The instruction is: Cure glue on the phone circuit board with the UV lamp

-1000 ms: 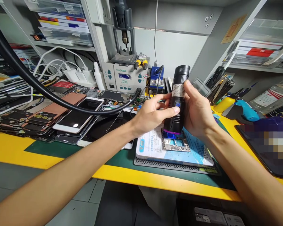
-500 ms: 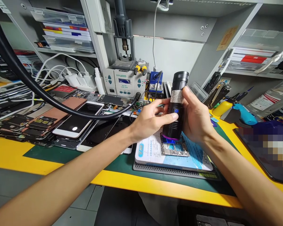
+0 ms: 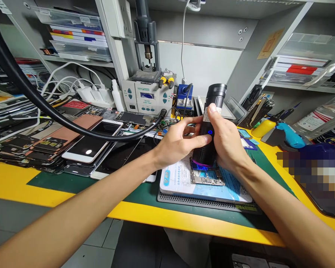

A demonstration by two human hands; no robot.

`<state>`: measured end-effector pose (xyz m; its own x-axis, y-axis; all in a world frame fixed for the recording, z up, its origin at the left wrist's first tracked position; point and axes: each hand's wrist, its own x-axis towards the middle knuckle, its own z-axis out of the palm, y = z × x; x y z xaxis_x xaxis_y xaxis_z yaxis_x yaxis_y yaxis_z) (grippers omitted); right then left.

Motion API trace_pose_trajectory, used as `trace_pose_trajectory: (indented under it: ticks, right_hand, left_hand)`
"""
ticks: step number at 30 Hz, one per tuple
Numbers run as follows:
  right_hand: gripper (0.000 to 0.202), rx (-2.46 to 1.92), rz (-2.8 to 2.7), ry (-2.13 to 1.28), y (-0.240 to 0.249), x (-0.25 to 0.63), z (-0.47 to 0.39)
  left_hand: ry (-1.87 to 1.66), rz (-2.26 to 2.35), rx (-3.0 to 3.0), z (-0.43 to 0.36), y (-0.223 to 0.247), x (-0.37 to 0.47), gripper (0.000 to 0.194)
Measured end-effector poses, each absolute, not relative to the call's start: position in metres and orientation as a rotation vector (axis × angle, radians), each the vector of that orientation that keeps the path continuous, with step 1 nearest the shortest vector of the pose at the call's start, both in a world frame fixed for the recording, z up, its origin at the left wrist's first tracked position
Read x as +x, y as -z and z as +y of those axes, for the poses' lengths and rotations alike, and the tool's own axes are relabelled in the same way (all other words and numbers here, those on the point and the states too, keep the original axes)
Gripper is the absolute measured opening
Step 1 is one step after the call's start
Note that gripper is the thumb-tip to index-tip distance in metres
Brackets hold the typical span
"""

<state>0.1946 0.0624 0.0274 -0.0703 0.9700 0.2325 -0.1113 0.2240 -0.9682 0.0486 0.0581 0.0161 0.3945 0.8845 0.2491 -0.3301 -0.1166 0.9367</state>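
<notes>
A black UV flashlight (image 3: 216,95) is held nearly upright, lens end down, with a purple glow at its lower rim. My left hand (image 3: 181,137) grips it from the left, thumb on the barrel beside a lit blue power button. Around the right side wraps my right hand (image 3: 229,139), its thumb lying up along the barrel over part of a white label. Just beneath the lens is a phone circuit board (image 3: 208,178), partly lit blue; its far part is hidden by the flashlight. The board rests on a blue-and-white pad (image 3: 181,190).
Several phones (image 3: 92,145) and phone parts lie stacked at left. A soldering station (image 3: 146,96) stands behind, with a thick black cable (image 3: 72,128) arching across the left. A tool holder (image 3: 255,111), a yellow bottle (image 3: 264,127) and a dark tablet-like slab (image 3: 318,197) are at right.
The flashlight's upper end has tilted slightly right, and its barrel has turned a little. My right hand has shifted left around it, covering more of the label. My left hand has barely moved.
</notes>
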Motion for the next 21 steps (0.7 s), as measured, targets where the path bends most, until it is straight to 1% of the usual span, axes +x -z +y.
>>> trace_pose_trajectory:
  ticks: [9, 15, 21]
  right_hand:
    - [0.049, -0.947, -1.297, -1.137, -0.0263, 0.1953, 0.0648]
    - [0.047, -0.972, -1.303, -1.148, -0.0303, 0.1956, 0.0618]
    - [0.049, -0.982, -1.313, -1.137, -0.0288, 0.1961, 0.0639]
  left_hand:
    - [-1.129, 0.572, 1.292, 0.0589, -0.0169, 0.0481, 0.049]
    - [-1.133, 0.593, 1.294, 0.0576, -0.0168, 0.0485, 0.05]
    - [-1.12, 0.614, 1.302, 0.0568, -0.0177, 0.0477, 0.051]
